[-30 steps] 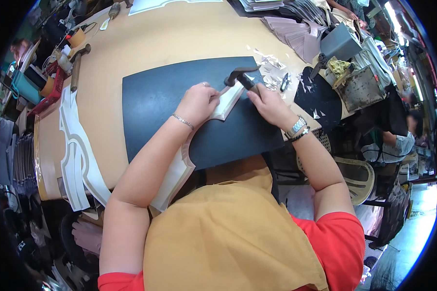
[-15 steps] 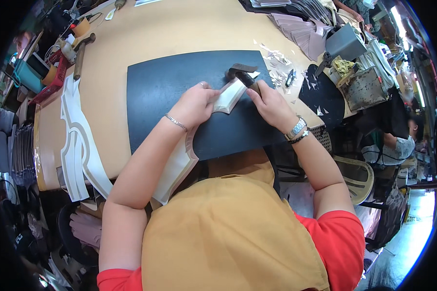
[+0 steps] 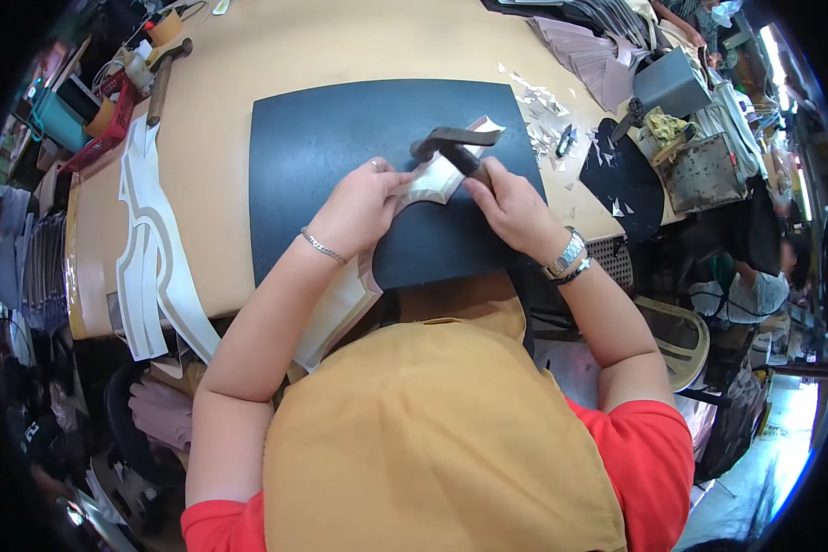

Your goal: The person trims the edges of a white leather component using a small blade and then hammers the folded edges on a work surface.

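My right hand point(image 3: 513, 210) is wrapped round the handle of a hammer point(image 3: 458, 155), whose dark head is over the far part of a white shaped piece point(image 3: 430, 184). That piece has pale mauve folded edges and looks like a cut leather part with a white backing. It lies on a black board point(image 3: 327, 124), and its near end hangs past the board's edge toward my apron. My left hand point(image 3: 363, 207) pinches and presses the piece at its middle, left of the hammer. Whether the hammer head touches the piece, I cannot tell.
Similar white pieces point(image 3: 147, 248) lie at the table's left edge. Behind them are a second hammer point(image 3: 164, 83) and a red basket point(image 3: 110, 120). At the right are pale offcuts point(image 3: 543, 106), small snips point(image 3: 565, 140), a grey box point(image 3: 672, 81) and stacked mauve parts point(image 3: 584, 55).
The hammer head has shifted left and nearer along the piece, toward my left hand. My left hand keeps its hold. The whole view has shifted slightly.
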Tool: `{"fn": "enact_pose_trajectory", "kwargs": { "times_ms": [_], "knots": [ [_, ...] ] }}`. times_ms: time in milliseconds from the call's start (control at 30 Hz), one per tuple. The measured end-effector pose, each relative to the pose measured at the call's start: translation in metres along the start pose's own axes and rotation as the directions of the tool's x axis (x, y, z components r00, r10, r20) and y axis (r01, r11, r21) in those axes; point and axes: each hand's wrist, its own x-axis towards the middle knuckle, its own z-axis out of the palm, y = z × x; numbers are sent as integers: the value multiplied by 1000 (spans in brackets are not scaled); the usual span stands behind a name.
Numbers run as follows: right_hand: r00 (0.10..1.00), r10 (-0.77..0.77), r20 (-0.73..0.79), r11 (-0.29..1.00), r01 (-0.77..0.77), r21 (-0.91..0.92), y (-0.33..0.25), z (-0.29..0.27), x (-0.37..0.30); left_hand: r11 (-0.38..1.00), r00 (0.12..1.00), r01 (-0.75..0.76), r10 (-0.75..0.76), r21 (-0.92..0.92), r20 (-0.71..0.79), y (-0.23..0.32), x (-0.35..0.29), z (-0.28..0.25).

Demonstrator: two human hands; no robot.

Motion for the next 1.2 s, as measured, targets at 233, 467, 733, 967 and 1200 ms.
{"fn": "enact_pose_trajectory", "kwargs": {
  "times_ms": [233,467,733,967,1200],
  "knots": [
    [999,-43,21,999,43,22,-10,7,-8,996,996,82,-82,-19,-18,6,-19,-7],
    [998,-33,49,999,31,26,-13,14,-8,990,990,138,-138,-37,0,9,-30,-11],
    [993,-109,40,993,107,50,-15,21,-8,988,987,154,-155,-26,-47,19,-50,-15],
    [988,-146,40,988,144,52,-21,26,-11,984,975,175,-179,-44,-132,22,-72,-14],
    [988,-125,86,991,120,60,-28,26,-13,987,972,152,-157,-43,-177,23,-82,-14]
  ]
}}
